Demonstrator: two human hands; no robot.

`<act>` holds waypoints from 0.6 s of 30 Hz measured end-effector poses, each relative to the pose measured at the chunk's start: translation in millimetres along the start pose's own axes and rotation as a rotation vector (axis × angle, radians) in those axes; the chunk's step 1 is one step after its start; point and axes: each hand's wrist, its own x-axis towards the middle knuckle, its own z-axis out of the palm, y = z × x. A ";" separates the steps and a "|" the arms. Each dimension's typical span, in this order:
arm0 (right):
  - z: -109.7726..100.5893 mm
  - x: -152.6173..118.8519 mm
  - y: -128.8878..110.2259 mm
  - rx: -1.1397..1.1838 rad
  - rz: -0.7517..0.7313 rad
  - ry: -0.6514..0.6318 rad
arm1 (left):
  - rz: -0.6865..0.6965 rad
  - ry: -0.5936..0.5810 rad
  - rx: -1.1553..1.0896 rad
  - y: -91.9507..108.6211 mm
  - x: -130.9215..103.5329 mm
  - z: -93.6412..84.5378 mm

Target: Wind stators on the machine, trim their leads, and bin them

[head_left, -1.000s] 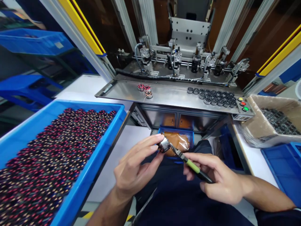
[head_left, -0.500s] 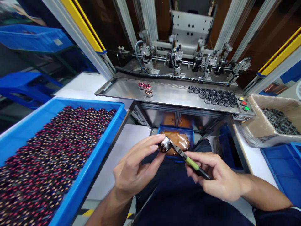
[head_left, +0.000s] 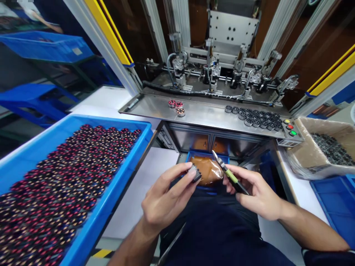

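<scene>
Between the fingertips and thumb of my left hand (head_left: 169,194) is a small motor stator (head_left: 196,173), its dark toothed rim facing up and right. My right hand (head_left: 255,190) is closed around the green and black handles of a pair of cutting pliers (head_left: 231,176). The pliers' slim jaws point up and left, apart from the stator. Both hands are in front of my dark clothing, above a blue bin with a brown plastic-wrapped bundle (head_left: 206,170).
A blue tray (head_left: 148,133) full of wound stators stands at the left. On the metal ledge (head_left: 203,112) are a few red and copper wound stators (head_left: 180,112) and several black cores (head_left: 260,118). Push buttons (head_left: 290,126) and a lined carton (head_left: 302,138) are at the right; machine clamps (head_left: 180,70) stand behind.
The pliers have come away from the stator and now point more upward. My left hand has turned the stator so its dark toothed side shows. The view has shifted slightly.
</scene>
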 end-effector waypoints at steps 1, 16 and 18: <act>-0.7 6.3 -2.5 -0.046 -0.022 0.015 | 0.004 0.007 0.016 -1.6 -1.3 -0.7; -54.1 270.9 6.2 -1.272 -0.032 0.271 | -1.108 0.276 -0.970 1.7 -108.4 -56.5; -54.8 280.2 12.5 -1.296 -0.026 0.293 | -1.122 0.323 -0.876 6.6 -126.2 -82.9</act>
